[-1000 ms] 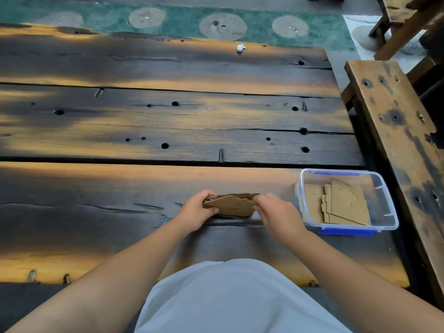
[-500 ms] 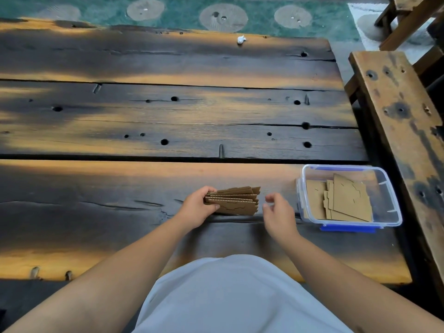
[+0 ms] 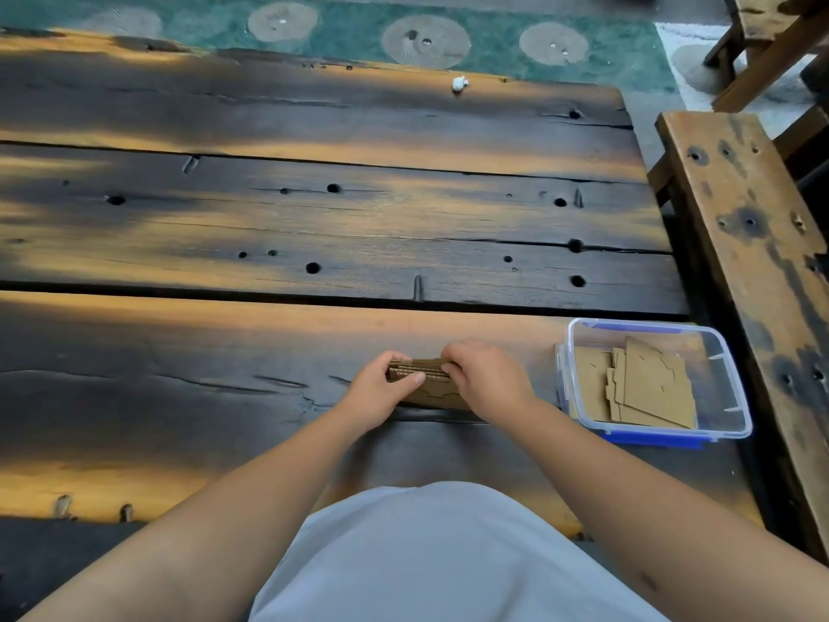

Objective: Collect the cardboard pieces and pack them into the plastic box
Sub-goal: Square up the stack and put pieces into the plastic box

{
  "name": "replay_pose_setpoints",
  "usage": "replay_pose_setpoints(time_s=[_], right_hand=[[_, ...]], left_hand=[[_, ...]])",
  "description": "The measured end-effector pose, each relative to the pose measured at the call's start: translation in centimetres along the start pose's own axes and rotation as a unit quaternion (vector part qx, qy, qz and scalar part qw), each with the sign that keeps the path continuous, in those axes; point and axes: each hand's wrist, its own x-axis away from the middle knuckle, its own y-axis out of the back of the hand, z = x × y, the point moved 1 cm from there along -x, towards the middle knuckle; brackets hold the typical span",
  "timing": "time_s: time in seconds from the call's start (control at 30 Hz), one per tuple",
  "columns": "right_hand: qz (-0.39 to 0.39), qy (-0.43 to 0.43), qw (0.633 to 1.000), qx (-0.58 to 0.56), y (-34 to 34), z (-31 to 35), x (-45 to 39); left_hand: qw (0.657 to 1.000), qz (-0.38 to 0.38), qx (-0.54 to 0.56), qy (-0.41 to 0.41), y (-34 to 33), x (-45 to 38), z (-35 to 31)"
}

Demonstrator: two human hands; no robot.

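Observation:
A stack of brown cardboard pieces (image 3: 433, 390) stands on edge on the dark wooden table (image 3: 269, 226), near its front edge. My left hand (image 3: 381, 390) grips the stack's left end, thumb on the near face. My right hand (image 3: 486, 379) closes over the stack's top right end. To the right sits a clear plastic box (image 3: 726, 383) with a blue rim, open, holding several flat cardboard pieces (image 3: 646, 388). Much of the stack is hidden behind my hands.
A scorched wooden bench (image 3: 753, 244) runs along the table's right side, close to the box. A small white scrap (image 3: 459, 83) lies at the table's far edge. Green patterned floor (image 3: 493, 47) lies beyond. My grey shirt (image 3: 430, 563) fills the bottom of the view.
My right hand, off the stack half a second ago, has come back and closed over its right end. The left hand has kept its hold throughout.

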Motion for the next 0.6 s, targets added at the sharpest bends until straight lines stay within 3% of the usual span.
replay_pose_setpoints(time_s=[0.2,0.4,0.5,0.6], right_hand=[[0.017,0.001,0.999,-0.043,0.1,-1.4,0.8],[-0.073,-0.071,0.980,-0.169,1.1,-2.8,2.0],[-0.114,-0.108,0.954,-0.256,2.5,-3.8,2.5],[-0.168,-0.165,0.893,-0.383,3.9,-4.8,2.6]], left_hand=[[0.999,0.023,0.021,0.007,-0.4,0.0,0.0],[0.998,0.026,0.052,0.015,-0.6,0.0,-0.2],[0.999,0.017,0.042,0.020,-0.5,-0.1,-0.1],[1.000,0.003,0.024,0.009,-0.4,-0.1,0.0]])
